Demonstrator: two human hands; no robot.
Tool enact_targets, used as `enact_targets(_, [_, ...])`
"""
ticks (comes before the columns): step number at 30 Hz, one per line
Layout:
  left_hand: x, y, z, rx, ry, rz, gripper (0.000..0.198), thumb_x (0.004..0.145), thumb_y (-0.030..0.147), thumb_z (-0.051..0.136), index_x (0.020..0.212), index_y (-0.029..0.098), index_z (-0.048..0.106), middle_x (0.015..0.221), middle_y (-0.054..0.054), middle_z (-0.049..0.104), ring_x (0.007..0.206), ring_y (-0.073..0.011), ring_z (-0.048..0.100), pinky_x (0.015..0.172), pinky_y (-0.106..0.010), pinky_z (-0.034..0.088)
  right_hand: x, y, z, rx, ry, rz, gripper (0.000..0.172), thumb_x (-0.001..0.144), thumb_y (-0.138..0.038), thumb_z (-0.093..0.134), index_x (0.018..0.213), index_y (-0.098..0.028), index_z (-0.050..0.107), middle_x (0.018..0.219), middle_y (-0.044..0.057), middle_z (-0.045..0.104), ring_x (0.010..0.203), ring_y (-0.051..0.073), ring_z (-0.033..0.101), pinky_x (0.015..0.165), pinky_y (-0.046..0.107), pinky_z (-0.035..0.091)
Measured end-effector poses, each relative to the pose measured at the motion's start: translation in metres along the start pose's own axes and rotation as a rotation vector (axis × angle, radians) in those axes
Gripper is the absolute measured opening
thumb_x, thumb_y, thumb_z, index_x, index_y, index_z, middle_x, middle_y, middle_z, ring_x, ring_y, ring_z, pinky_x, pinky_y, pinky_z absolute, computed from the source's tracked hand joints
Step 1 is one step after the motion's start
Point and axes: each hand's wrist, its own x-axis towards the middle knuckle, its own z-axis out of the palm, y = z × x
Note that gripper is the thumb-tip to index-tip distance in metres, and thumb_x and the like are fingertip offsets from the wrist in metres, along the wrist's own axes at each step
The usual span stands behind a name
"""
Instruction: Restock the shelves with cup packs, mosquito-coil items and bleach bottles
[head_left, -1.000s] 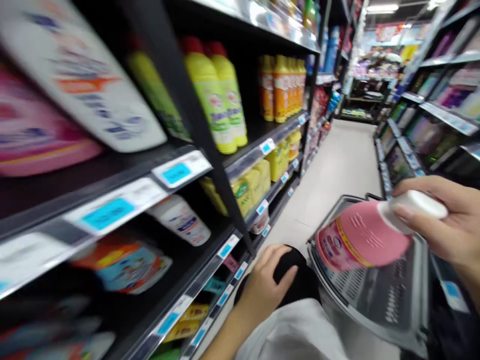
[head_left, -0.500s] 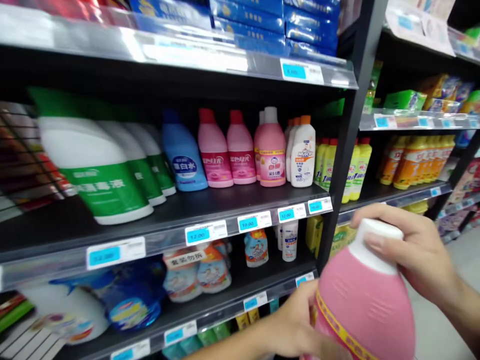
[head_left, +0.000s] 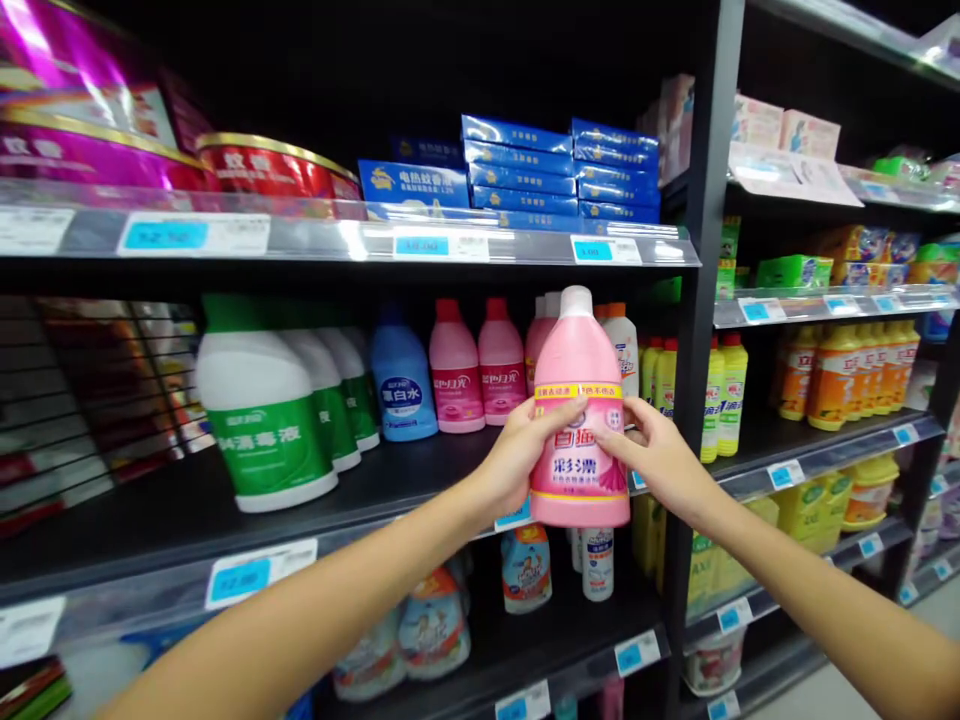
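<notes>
A pink bleach bottle [head_left: 577, 490] with a white cap is held upright in front of the middle shelf, its printed label facing me. My left hand [head_left: 521, 445] grips its left side, thumb across the label. On the right side, my right hand [head_left: 649, 445] holds it the same way; the fingers of both hands are partly hidden behind it. Just behind stand similar pink bottles with white caps [head_left: 538, 330], mostly covered by the held one. Two pink bottles with red caps [head_left: 457, 375] and a blue bottle [head_left: 403, 375] stand to the left on the shelf.
Large white-and-green bottles [head_left: 270, 420] line the left of the middle shelf [head_left: 420, 480]. Blue boxes [head_left: 521, 170] and red and purple tins [head_left: 277, 170] fill the shelf above. A black upright post [head_left: 709, 150] divides this bay from one with yellow and orange bottles [head_left: 832, 375].
The pink bottle has moved from the lower right, close to me, up and forward to the shelf front. It has turned so its label shows. The right hand has left the cap for the side.
</notes>
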Motion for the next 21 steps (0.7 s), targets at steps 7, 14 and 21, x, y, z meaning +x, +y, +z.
enact_targets(7, [0.056, 0.007, -0.021, 0.141, 0.035, 0.103, 0.051, 0.065, 0.031, 0.092, 0.107, 0.011, 0.069, 0.106, -0.016, 0.077, 0.081, -0.0253, 0.075, 0.078, -0.042, 0.064, 0.048, 0.026, 0.011, 0.005, 0.075, -0.114, 0.052, 0.072, -0.05, 0.082, 0.109, -0.02, 0.063, 0.109, 0.01, 0.074, 0.089, 0.027, 0.074, 0.082, 0.044, 0.064])
enact_targets(14, [0.091, -0.008, -0.041, 0.205, 0.029, 0.201, 0.058, 0.056, 0.031, 0.096, 0.103, 0.011, 0.07, 0.105, -0.013, 0.078, 0.089, -0.0247, 0.075, 0.088, -0.042, 0.061, 0.072, 0.054, 0.008, -0.12, 0.147, -0.183, 0.058, 0.077, -0.047, 0.076, 0.125, -0.019, 0.061, 0.122, 0.013, 0.072, 0.104, 0.03, 0.072, 0.091, 0.045, 0.061])
enact_targets(21, [0.096, -0.021, -0.046, 0.219, -0.035, 0.227, 0.066, 0.059, 0.038, 0.094, 0.112, 0.012, 0.066, 0.116, -0.016, 0.075, 0.102, -0.0279, 0.073, 0.097, -0.046, 0.056, 0.072, 0.07, 0.004, -0.245, 0.211, -0.203, 0.068, 0.081, -0.054, 0.072, 0.138, -0.021, 0.058, 0.127, 0.013, 0.068, 0.11, 0.031, 0.068, 0.094, 0.045, 0.059])
